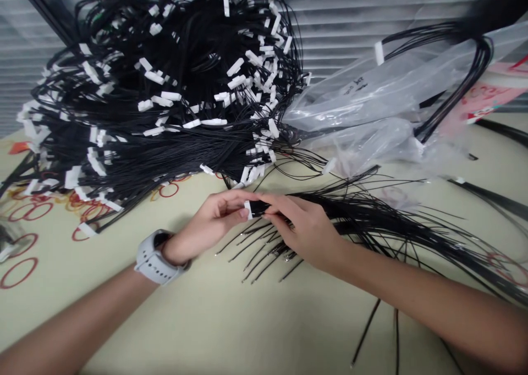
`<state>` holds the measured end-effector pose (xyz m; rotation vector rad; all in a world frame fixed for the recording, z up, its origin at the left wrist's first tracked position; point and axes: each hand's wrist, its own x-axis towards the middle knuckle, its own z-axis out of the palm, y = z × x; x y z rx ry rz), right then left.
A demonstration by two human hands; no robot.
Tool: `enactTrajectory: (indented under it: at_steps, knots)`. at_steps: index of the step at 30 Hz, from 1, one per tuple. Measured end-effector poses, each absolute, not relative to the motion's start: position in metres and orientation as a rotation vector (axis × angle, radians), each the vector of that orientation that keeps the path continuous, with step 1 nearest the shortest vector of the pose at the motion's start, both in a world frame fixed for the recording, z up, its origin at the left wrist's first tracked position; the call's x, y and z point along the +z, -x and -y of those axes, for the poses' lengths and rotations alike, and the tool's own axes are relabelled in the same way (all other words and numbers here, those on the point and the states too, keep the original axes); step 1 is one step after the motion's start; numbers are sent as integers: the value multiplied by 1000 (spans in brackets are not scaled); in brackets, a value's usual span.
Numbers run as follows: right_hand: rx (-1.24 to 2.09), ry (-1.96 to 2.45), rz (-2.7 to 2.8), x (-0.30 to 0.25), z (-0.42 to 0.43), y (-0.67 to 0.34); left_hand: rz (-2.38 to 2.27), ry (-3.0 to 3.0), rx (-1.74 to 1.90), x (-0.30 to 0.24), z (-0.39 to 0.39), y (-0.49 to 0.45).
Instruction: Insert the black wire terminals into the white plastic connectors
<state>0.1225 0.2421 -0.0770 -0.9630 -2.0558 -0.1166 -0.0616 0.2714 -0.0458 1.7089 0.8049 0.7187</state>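
Observation:
My left hand [220, 214], with a pale watch on its wrist, pinches a small white connector [248, 210] between thumb and fingers. Black wires [259, 208] run from the connector to the right. My right hand [303, 224] closes its thumb and forefinger on these wires just beside the connector. Beneath and behind the right hand spreads a bundle of loose black wires [396, 226]. Several of their bare metal-tipped ends [258, 254] fan out over the table below my fingers. The exact grip of the right fingertips is partly hidden.
A large heap of black cables with white connectors [177, 89] fills the back left. Clear plastic bags [363, 100] lie at the back right, with black cables across them. Red and yellow rubber bands [25, 243] are scattered on the pale table [198, 320] at left.

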Motion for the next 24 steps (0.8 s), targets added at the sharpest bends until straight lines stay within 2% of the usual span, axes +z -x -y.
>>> enactTrajectory:
  at_steps: [20, 24]
  knots:
    - [-170, 906, 2079, -84, -245, -114, -779, -1747, 721, -46, -263, 56]
    - [-223, 947, 2135, -72, -246, -117, -856, -1701, 787, -46, -263, 53]
